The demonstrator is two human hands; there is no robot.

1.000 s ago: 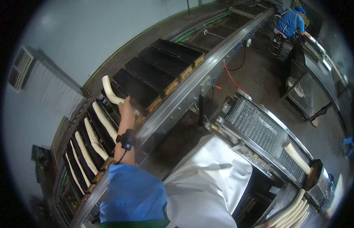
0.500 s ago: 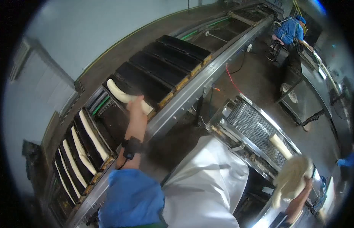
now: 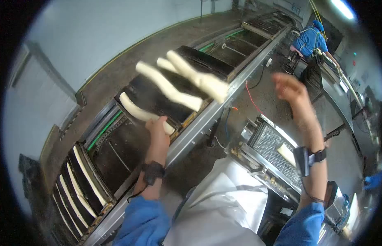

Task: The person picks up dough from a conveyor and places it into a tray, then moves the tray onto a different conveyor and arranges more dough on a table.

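The right hand [image 3: 291,88] had just flung open, empty, its dough strips [image 3: 174,88] airborne at its nine o'clock over the pans [image 3: 211,63], while the left hand [image 3: 158,129] stayed curled on the laid strip [image 3: 137,110].

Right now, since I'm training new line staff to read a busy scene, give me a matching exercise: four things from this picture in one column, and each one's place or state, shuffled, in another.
Things:
1. left hand
2. right hand
3. two long dough strands
4. short dough piece

Places or states:
a. lies on the mesh belt
b. raised, open, empty
c. in the air over the dark pans
d. touching the end of a single strand laid in one pan

Pairs: 1-d, 2-b, 3-c, 4-a.
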